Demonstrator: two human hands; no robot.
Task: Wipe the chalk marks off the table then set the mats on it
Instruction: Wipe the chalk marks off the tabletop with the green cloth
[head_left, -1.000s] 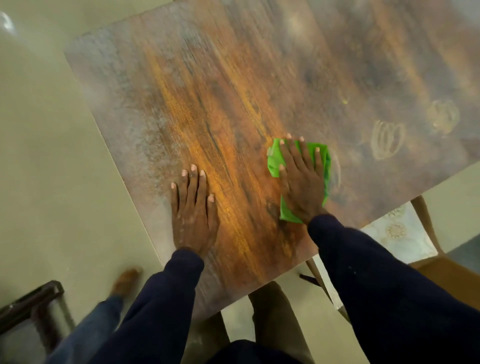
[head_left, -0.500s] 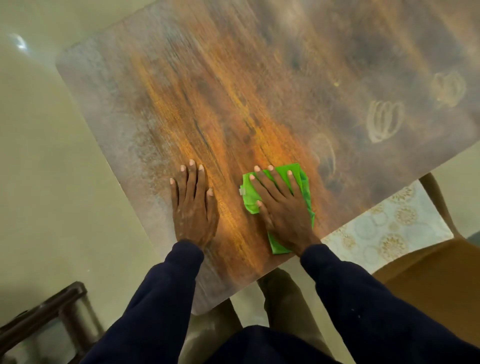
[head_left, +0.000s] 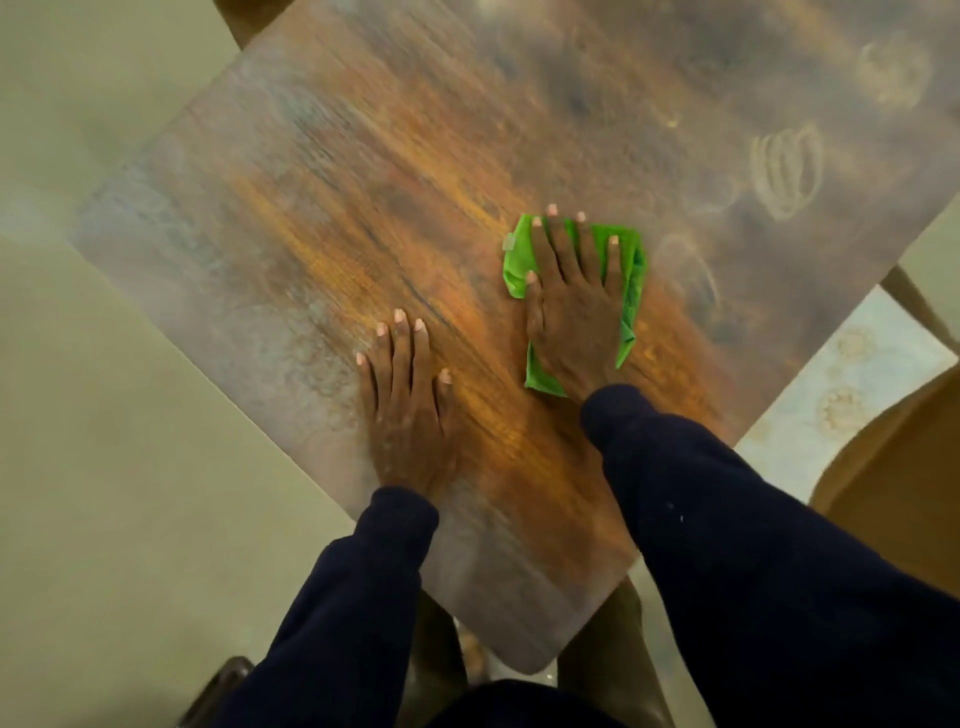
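A green cloth (head_left: 632, 260) is pressed to the counter (head_left: 311, 208) under the flat right hand (head_left: 576, 317), the left hand (head_left: 410, 410) laid flat and empty; chalk marks (head_left: 787, 171) are yet to be wiped, the mats (head_left: 831, 374) unset.

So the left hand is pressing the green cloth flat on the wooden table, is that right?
No, it's the right hand pressing the green cloth flat on the wooden table, as the head view shows; the left hand lies bare on the wood.
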